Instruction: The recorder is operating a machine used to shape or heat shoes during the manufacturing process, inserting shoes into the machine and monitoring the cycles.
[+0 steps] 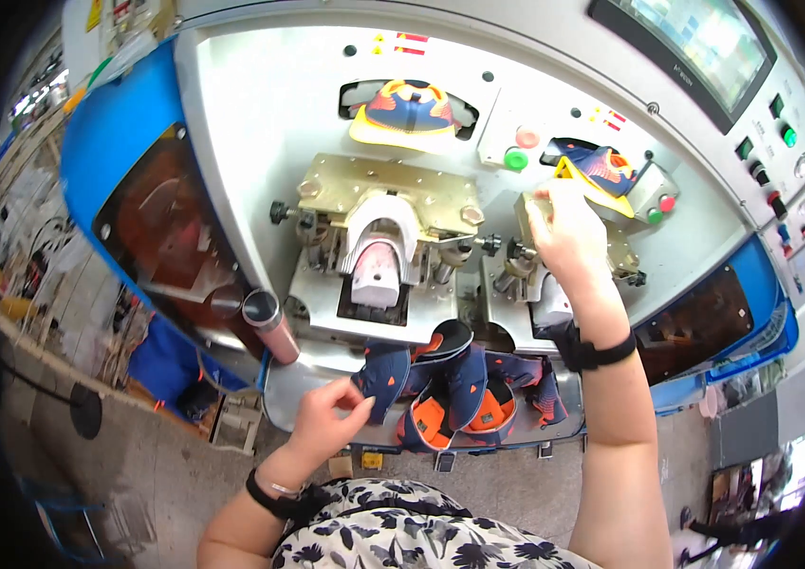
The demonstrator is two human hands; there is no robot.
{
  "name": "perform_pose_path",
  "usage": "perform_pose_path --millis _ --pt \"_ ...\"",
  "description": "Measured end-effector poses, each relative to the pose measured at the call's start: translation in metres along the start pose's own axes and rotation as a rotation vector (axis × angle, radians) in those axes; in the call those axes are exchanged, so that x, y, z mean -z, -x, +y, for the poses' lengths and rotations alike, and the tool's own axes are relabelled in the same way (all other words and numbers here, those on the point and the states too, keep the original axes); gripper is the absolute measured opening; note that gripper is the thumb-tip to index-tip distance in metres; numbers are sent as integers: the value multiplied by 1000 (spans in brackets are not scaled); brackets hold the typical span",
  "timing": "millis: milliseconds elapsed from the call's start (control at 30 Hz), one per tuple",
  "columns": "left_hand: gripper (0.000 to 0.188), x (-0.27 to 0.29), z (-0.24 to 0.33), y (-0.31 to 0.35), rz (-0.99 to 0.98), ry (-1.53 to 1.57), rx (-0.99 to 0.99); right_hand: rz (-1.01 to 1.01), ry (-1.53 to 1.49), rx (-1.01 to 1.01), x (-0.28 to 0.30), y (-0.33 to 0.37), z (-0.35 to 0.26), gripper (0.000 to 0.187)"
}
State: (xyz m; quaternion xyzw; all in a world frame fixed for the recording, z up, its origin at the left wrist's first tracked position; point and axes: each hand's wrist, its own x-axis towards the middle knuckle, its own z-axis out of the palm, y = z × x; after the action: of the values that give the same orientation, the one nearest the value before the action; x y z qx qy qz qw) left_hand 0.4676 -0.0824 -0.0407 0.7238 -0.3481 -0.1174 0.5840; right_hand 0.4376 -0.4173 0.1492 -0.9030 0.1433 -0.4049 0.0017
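My right hand reaches up to the right opening in the machine's white panel. Its fingers are closed at the yellow edge of a navy and orange shoe upper set there; the fingertips are partly hidden. My left hand is half curled, thumb and forefinger a little apart, with nothing visible between them. Its fingertips are beside a navy shoe upper on the front ledge. More navy uppers with orange insides lie to the right of it. Another yellow-edged upper sits in the left opening.
Left of centre stands a metal clamping station with a pale shoe form; a second is partly behind my right arm. A pink bottle stands at the ledge's left end. Push buttons and a screen are on the machine.
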Motion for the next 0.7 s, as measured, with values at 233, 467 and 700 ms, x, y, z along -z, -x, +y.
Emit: perform_pose_path --millis 233,467,700 --pt "17 53 -44 -1 7 108 261 26 68 -69 -23 -9 28 29" --pt "16 29 -43 -23 -89 265 257 -36 575 -233 27 -79 189 58" --pt "13 -39 -17 -24 -344 208 247 -361 -58 -206 46 -56 232 33"
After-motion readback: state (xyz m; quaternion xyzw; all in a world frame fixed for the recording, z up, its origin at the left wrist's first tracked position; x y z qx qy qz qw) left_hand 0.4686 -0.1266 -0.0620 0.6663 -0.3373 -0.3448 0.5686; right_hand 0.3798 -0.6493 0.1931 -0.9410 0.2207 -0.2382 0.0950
